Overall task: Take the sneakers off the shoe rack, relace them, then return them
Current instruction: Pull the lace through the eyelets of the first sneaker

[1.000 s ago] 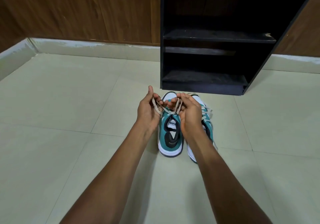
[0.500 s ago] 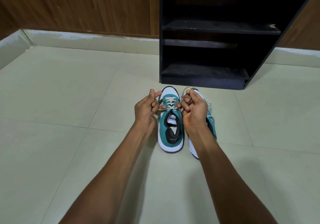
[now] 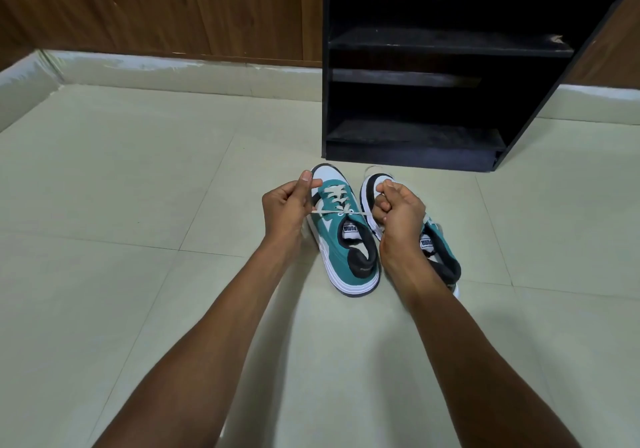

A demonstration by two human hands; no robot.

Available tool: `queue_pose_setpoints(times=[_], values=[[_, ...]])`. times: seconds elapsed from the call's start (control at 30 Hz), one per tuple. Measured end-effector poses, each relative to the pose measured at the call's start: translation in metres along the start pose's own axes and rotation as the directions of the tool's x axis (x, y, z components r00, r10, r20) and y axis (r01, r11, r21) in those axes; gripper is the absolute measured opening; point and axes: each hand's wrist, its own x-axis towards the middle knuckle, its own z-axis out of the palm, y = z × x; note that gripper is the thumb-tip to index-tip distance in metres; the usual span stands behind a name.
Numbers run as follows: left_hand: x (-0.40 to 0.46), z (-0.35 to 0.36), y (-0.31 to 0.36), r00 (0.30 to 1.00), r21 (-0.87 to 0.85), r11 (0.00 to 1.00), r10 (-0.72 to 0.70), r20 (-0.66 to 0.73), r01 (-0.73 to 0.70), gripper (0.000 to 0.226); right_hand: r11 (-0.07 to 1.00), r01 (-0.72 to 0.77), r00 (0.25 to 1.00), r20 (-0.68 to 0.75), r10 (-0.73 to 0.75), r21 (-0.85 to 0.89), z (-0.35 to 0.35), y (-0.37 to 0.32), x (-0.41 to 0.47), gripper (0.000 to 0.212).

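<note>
Both teal sneakers sit on the tiled floor (image 3: 138, 205) just before the black shoe rack (image 3: 408, 156). The left hand (image 3: 285, 210) and right hand (image 3: 398, 210) are each closed on an end of the lace (image 3: 334, 211), drawn taut across the left sneaker (image 3: 341, 239). Uneven pulling (my guess) could leave the knot slack, or drag that sneaker against the right sneaker (image 3: 440, 250).

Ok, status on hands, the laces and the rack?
Left hand and right hand each closed on a lace end, pulled taut sideways over left sneaker. Both sneakers on floor. Shoe rack shelves bare, path unobstructed.
</note>
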Motion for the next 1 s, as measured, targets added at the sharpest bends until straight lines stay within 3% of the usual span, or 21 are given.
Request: queue_pose_setpoints(times=[0.37,0.6,0.8,1.0], values=[[0.001,-0.002,-0.005,0.998,0.027,0.998,-0.050,-0.027,0.051,0.028,1.000,0.011,0.999,-0.048,-0.012,-0.028,-0.002,0.003,-0.001,0.025],[-0.010,-0.003,0.013,0.983,-0.056,0.983,-0.170,0.073,0.174,0.039,1.000,0.016,0.996,0.092,-0.018,0.023,0.004,-0.004,-0.014,0.025],[-0.020,0.015,0.034,0.990,-0.030,0.994,-0.097,0.105,0.101,0.041,0.996,0.021,0.987,0.159,-0.034,0.082,0.015,-0.019,-0.032,0.020],[-0.022,0.023,0.042,0.976,-0.022,1.000,0.003,0.217,0.001,0.027,0.988,0.102,0.977,0.199,-0.078,-0.113,0.022,-0.032,-0.033,0.016]])
